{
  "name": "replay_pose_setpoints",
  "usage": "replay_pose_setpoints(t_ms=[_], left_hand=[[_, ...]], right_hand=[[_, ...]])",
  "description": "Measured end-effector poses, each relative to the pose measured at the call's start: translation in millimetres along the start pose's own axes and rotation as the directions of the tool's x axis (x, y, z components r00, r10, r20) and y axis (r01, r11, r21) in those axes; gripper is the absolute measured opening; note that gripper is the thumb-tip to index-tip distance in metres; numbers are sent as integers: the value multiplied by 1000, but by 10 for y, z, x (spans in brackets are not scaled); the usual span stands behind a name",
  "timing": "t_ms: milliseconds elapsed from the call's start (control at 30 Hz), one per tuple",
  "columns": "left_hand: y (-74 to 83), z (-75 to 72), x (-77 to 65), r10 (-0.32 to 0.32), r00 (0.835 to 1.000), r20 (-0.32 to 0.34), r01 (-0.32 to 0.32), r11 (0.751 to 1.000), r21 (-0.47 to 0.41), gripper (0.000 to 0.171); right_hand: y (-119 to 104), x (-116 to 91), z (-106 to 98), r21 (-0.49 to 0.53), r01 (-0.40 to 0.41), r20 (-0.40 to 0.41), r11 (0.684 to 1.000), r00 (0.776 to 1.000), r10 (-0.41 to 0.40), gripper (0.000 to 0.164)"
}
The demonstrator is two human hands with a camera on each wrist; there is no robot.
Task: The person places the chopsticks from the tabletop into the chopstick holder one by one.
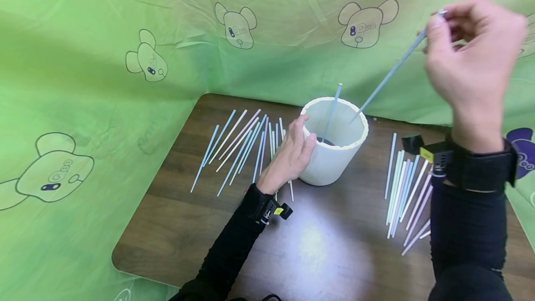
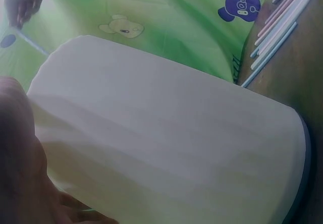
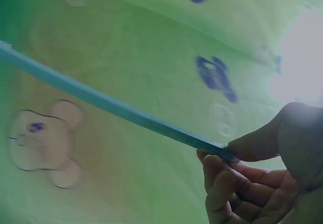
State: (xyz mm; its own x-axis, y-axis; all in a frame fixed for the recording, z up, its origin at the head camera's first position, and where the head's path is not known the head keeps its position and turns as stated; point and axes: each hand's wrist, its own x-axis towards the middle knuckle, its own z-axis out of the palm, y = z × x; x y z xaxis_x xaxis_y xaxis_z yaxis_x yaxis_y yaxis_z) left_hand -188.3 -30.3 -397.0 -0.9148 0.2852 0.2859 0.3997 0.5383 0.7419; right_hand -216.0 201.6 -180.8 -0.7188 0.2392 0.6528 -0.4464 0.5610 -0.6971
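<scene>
My right hand [image 1: 476,55] is raised at the upper right and pinches one end of a thin light-blue stick [image 1: 390,72] between thumb and fingers. The stick slants down to the left, and its lower end overlaps the mouth of a white bucket [image 1: 330,166]. In the right wrist view the blue stick [image 3: 111,103] runs from the fingertips to the left edge. Another blue stick [image 1: 333,106] leans inside the bucket, its top above the rim. My left hand [image 1: 290,157] grips the bucket's left side at the rim, and the left wrist view shows the bucket wall [image 2: 166,133] close up.
Loose pastel sticks [image 1: 246,147] lie left of the bucket, partly behind the left hand. More sticks [image 1: 403,194] lie on the right, some under the right forearm. Green cloth [image 1: 284,73] with bear-like prints hangs around the brown wooden table [image 1: 167,236].
</scene>
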Motion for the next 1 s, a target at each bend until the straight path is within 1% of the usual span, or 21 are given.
replay_pose_setpoints(t_ms=[33, 100, 167, 233, 300, 367, 467, 667, 867, 1000], left_hand=[[3, 0, 0, 0, 1000, 1, 0, 1000, 2, 62], [9, -3, 3, 3, 1000, 0, -3, 1000, 4, 63], [11, -5, 6, 8, 1000, -3, -8, 1000, 10, 62], [9, -6, 8, 16, 1000, -7, -16, 1000, 14, 62], [5, -8, 6, 19, 1000, -9, -19, 1000, 16, 62], [2, -7, 2, 15, 1000, -8, -15, 1000, 13, 62], [0, -3, 0, 5, 1000, -4, -5, 1000, 7, 62], [4, 1, -22, -11, 1000, 1, 11, 1000, 8, 61], [2, -4, -18, 7, 1000, -10, -7, 1000, 6, 60], [2, -2, -12, 8, 1000, -9, -8, 1000, 8, 60]], right_hand=[[1, -28, 59, -20, -6, 22, 1000, 1000, 6, 11], [29, -74, 158, -91, -39, 86, 995, 995, 47, 12], [85, -121, 245, -174, -64, 155, 983, 984, 91, 18], [160, -168, 332, -245, -48, 210, 968, 972, 101, 25], [236, -218, 421, -279, -10, 251, 960, 964, 83, 29], [308, -269, 506, -284, 28, 277, 958, 959, 54, 29], [405, -334, 606, -278, 54, 305, 959, 952, 35, 29], [534, -447, 732, -258, 32, 349, 966, 935, 62, 29], [623, -502, 810, -236, 35, 377, 971, 924, 59, 26], [684, -532, 838, -238, 24, 400, 971, 913, 76, 25]])
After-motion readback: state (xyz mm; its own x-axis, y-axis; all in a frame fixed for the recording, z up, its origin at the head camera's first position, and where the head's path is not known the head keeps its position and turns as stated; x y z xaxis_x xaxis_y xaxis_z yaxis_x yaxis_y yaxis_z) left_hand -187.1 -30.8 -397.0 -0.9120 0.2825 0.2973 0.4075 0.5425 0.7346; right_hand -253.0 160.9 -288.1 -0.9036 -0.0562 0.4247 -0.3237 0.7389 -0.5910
